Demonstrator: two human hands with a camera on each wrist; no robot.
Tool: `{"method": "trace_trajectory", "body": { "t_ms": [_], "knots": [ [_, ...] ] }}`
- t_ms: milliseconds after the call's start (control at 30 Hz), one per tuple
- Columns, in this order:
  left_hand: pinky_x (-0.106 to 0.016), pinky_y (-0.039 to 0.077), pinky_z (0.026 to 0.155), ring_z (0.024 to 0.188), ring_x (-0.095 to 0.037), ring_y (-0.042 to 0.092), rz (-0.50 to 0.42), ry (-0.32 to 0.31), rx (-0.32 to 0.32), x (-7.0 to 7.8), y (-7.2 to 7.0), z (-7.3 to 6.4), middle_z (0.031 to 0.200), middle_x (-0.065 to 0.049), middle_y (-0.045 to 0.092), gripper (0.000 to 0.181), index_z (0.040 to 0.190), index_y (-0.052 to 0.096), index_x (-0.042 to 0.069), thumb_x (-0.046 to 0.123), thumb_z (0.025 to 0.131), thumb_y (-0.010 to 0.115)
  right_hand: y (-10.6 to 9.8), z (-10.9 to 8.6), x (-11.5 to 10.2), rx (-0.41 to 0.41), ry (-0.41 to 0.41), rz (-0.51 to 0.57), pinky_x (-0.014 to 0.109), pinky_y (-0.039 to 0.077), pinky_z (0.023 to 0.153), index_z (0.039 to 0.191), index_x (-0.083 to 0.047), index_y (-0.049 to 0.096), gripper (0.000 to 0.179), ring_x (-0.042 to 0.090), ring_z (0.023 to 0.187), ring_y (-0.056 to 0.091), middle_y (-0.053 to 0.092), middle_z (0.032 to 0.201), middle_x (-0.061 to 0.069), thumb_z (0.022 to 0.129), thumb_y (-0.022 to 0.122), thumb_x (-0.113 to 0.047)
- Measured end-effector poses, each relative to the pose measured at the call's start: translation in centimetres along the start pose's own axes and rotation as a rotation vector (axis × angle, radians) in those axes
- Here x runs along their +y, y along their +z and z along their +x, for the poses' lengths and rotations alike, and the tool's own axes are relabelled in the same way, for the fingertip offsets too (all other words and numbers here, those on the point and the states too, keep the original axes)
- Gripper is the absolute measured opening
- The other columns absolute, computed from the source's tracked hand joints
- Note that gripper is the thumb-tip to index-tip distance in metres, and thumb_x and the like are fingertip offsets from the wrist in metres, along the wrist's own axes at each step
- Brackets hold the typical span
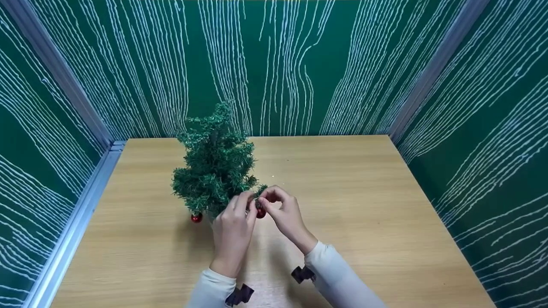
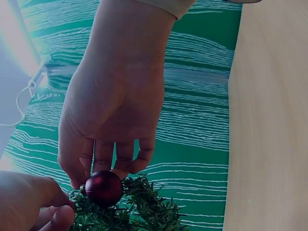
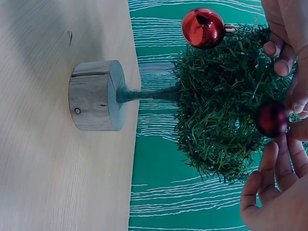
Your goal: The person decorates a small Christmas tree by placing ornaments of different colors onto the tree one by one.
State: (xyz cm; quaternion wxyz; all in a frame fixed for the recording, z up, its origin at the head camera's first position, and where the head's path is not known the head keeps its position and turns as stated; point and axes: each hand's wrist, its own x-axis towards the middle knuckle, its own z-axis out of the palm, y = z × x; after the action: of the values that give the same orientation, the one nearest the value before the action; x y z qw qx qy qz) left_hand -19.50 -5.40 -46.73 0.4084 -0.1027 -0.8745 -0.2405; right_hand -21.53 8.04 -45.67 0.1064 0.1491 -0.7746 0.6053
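A small green artificial Christmas tree [image 1: 214,162] stands on a round wooden base [image 3: 96,95]. By a branch on its right side hangs a red Christmas bauble [image 1: 260,212], dark in the left wrist view. My left hand [image 1: 233,229] pinches at the bauble's thin hanging loop, beside the branch. From the right, my right hand [image 1: 289,218] pinches the same loop with thumb and forefinger, just above the bauble. The fingertips of both hands nearly meet, and part of the loop is hidden between them. A second red bauble [image 3: 202,28] hangs low on the tree's left side.
The tree stands left of middle on a light wooden table [image 1: 364,205]. Green panels with white wavy lines [image 1: 295,68] enclose the back and sides. A metal rail [image 1: 77,226] runs along the left edge. Small bright specks [image 1: 273,176] lie behind the hands.
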Motion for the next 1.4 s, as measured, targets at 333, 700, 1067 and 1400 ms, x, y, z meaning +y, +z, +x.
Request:
{"method": "trace_trajectory", "body": {
  "t_ms": [333,700,1067,1400],
  "knots": [
    [-0.032,0.047,0.042,0.050,-0.017,0.061,0.038,0.010,0.007,-0.05,0.19,-0.25,0.090,0.000,0.071,0.014,0.098,0.072,0.011,0.015,0.085,0.074,0.09,0.11,0.05,-0.001,0.026,-0.012,0.026,0.046,0.074,0.089,0.000,0.067,0.006,0.012,0.076,0.058,0.066,0.082,0.006,0.090,0.068,-0.006],
    [-0.036,0.047,0.042,0.049,-0.021,0.061,0.064,-0.009,-0.017,-0.01,0.19,-0.36,0.088,-0.001,0.072,0.012,0.098,0.073,0.012,0.016,0.087,0.073,0.29,-0.06,0.25,-0.012,0.048,-0.006,0.026,0.046,0.074,0.090,0.001,0.067,0.005,0.013,0.074,0.058,0.065,0.082,0.006,0.091,0.067,-0.004],
    [-0.035,0.044,0.039,0.044,-0.020,0.056,0.119,-0.007,-0.058,0.01,0.31,-0.57,0.087,-0.001,0.070,0.009,0.096,0.073,0.012,0.014,0.088,0.070,0.33,-0.20,0.42,-0.038,0.058,-0.014,0.028,0.044,0.070,0.089,0.002,0.065,0.006,0.015,0.074,0.056,0.060,0.077,0.001,0.092,0.064,-0.004],
    [-0.036,0.046,0.040,0.046,-0.021,0.058,0.146,-0.004,-0.078,0.02,0.39,-0.83,0.085,-0.002,0.070,0.009,0.095,0.073,0.014,0.015,0.086,0.072,0.26,-0.52,0.86,-0.048,0.057,-0.024,0.030,0.046,0.075,0.089,0.000,0.066,0.004,0.013,0.078,0.056,0.063,0.081,0.001,0.091,0.064,-0.003]
  ]
}}
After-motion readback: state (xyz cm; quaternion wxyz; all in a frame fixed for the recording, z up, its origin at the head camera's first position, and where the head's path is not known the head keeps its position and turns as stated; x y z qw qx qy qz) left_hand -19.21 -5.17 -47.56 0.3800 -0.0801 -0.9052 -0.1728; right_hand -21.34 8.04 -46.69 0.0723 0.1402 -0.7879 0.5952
